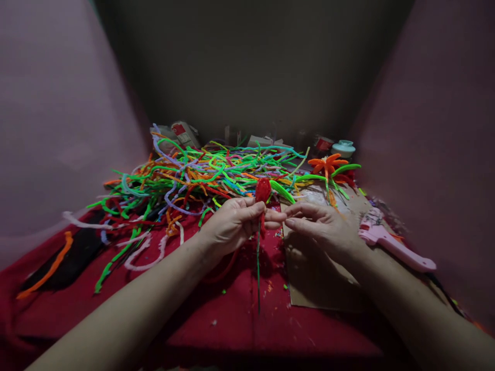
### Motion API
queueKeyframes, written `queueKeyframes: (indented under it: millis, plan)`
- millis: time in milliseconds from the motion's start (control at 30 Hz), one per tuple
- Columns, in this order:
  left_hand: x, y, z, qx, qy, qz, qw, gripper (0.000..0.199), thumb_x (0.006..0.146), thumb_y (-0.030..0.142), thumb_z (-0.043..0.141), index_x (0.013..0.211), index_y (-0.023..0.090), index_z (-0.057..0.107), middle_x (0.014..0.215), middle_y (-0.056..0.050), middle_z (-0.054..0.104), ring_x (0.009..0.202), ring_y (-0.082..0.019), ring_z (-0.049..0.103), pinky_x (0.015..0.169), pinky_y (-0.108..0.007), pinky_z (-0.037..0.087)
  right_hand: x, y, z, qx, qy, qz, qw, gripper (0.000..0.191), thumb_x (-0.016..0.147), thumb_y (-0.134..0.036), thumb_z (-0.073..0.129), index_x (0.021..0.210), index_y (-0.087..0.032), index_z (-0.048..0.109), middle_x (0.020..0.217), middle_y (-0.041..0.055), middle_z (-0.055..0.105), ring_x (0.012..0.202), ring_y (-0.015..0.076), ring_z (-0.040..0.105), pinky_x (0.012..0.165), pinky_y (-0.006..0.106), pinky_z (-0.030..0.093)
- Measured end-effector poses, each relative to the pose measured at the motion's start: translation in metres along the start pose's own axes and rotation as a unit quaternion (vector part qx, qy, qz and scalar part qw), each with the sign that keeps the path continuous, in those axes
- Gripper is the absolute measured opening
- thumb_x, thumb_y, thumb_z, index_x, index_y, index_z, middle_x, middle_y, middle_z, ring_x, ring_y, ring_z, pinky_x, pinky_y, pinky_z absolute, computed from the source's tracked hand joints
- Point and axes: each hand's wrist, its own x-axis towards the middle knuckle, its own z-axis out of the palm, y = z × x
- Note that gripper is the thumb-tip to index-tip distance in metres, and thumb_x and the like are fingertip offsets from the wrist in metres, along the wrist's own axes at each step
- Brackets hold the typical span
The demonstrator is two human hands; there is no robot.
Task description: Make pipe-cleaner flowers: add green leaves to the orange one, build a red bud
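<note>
A red fuzzy pipe-cleaner flower (263,189) stands upright between the thumb and fingers of my left hand (242,217). Its thin dark green stem (258,273) hangs straight down below that hand, and a red strand trails beside it. My right hand (323,224) is just to the right, thumb and fingers drawn together close to my left fingertips. Whatever lies between those right fingers, if anything, is too small to make out. Behind the red flower a bright green looped pipe-cleaner leaf (283,191) pokes out.
A tangled heap of coloured pipe cleaners (185,175) spreads across the red cloth (228,330). Right of it are a cardboard sheet (320,283), an orange pipe-cleaner flower (325,164), a pink glue gun (398,245) beside my right forearm, and a pale teal-lidded jar (343,149).
</note>
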Motion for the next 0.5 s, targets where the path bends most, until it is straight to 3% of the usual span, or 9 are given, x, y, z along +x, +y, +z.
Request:
queueKeyframes:
  millis: [167, 333, 500]
  plan:
    - [0.001, 0.006, -0.007, -0.029, 0.065, 0.007, 0.997, 0.01, 0.078, 0.008, 0.06, 0.068, 0.008, 0.06, 0.068, -0.01, 0.07, 0.064, -0.016, 0.069, 0.069, -0.024, 0.055, 0.002, 0.005, -0.009, 0.081, 0.018, 0.063, 0.995, 0.014, 0.068, -0.036, 0.072, 0.072, -0.023, 0.07, 0.071, 0.0002, 0.062, 0.066, 0.0145, 0.053, 0.058, 0.028, 0.039]
    - [0.0, 0.005, -0.004, 0.007, 0.004, 0.003, 1.0, 0.009, 0.078, 0.013, 0.062, 0.078, 0.005, 0.064, 0.074, -0.014, 0.071, 0.063, -0.018, 0.069, 0.062, -0.025, 0.056, 0.003, 0.002, -0.005, 0.216, 0.006, 0.125, 0.968, 0.021, 0.069, -0.041, 0.07, 0.074, -0.021, 0.069, 0.068, 0.001, 0.06, 0.058, 0.0115, 0.05, 0.05, 0.024, 0.035]
    - [-0.004, 0.003, 0.003, 0.044, -0.033, 0.055, 0.997, 0.016, 0.078, 0.018, 0.063, 0.088, 0.007, 0.067, 0.083, -0.013, 0.072, 0.062, -0.018, 0.068, 0.055, -0.025, 0.055, 0.0, 0.003, 0.003, 0.314, -0.028, 0.121, 0.941, 0.019, 0.078, -0.04, 0.062, 0.077, -0.021, 0.068, 0.065, 0.0006, 0.054, 0.059, 0.0129, 0.047, 0.047, 0.023, 0.031]
